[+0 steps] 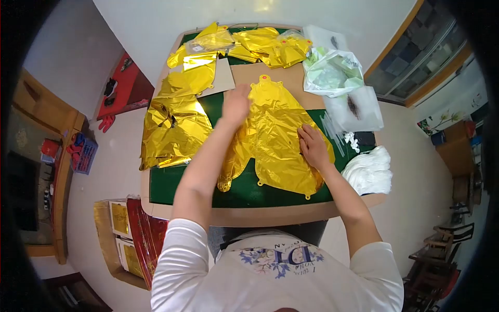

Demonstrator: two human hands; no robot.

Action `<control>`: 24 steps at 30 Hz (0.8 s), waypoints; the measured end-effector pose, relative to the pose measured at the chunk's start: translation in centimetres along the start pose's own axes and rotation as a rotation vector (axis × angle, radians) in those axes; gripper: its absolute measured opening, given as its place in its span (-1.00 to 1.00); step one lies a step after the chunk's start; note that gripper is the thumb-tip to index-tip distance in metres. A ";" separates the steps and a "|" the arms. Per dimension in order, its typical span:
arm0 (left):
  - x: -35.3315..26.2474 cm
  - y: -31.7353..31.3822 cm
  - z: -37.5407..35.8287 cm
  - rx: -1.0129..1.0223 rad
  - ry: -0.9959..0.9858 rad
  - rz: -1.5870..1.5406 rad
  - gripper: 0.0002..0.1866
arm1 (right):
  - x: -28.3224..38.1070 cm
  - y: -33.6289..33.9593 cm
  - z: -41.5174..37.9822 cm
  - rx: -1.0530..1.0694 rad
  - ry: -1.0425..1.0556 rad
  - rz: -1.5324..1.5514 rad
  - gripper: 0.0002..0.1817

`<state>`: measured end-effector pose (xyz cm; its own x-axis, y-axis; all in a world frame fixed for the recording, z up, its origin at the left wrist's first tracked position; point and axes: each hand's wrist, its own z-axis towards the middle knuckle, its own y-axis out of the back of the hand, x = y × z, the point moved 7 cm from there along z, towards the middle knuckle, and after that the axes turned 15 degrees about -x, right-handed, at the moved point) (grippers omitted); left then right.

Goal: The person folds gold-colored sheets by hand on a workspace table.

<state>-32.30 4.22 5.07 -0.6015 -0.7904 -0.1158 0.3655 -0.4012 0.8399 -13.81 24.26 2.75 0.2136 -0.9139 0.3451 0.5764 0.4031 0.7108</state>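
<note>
I have the gold balloon flat on the bench, left hand open near its top, right hand open, pressing its right edge. I'd smooth outward from the middle, palms flat, avoiding creases.

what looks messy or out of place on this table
The gold foil heap at the table's left edge is crumpled and overhangs it. Both hands, left and right, lie flat on the gold foil balloon, which is wrinkled.
</note>
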 end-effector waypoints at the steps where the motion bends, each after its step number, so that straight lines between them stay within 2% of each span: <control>1: 2.2 1.6 1.4 0.080 0.040 0.029 -0.64 | 0.0 0.0 0.0 -0.003 0.004 -0.013 -0.64; 3: 8.4 0.3 1.9 -0.139 0.052 0.242 -0.76 | -0.1 -0.1 0.0 -0.001 -0.004 0.001 -0.64; 6: 12.1 1.7 1.9 -0.087 -0.013 0.406 -0.81 | 0.0 0.1 0.0 0.007 -0.019 0.002 -0.64; 8: 13.8 1.7 1.4 0.181 0.156 0.414 -0.81 | 0.1 0.2 0.2 0.013 -0.024 -0.009 -0.64; 9: 14.0 1.8 1.7 0.179 0.152 0.414 -0.81 | 0.1 0.2 0.2 0.024 -0.026 -0.007 -0.63; 12: 14.7 1.9 2.4 0.149 0.179 0.341 -0.79 | 0.1 0.1 0.1 0.039 -0.029 -0.011 -0.62; 14: 16.0 2.1 2.9 0.114 0.304 0.296 -0.80 | -0.1 0.1 0.2 0.038 -0.025 -0.019 -0.62; 17: 17.0 2.8 3.7 0.026 0.375 0.239 -0.82 | -0.6 -0.2 0.2 0.058 -0.040 0.002 -0.63; 18: 17.1 3.3 4.0 0.018 0.375 0.239 -0.82 | -1.1 -0.4 0.1 0.088 -0.062 0.025 -0.64; 20: 17.8 3.1 4.0 0.123 0.406 0.121 -0.83 | -1.3 -0.3 0.9 0.115 -0.077 0.046 -0.64; 22: 18.9 3.0 4.4 0.068 0.409 0.058 -0.81 | -1.5 0.0 1.7 0.217 -0.214 0.164 -0.66; 24: 20.1 2.5 4.4 0.014 0.415 -0.006 -0.78 | -0.7 0.2 3.2 0.202 -0.161 0.142 -0.67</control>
<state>-46.60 -10.58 7.20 -0.2649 -0.9090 -0.3219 0.3517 -0.4019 0.8454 -16.39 25.12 4.64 0.1431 -0.8351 0.5311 0.3776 0.5421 0.7507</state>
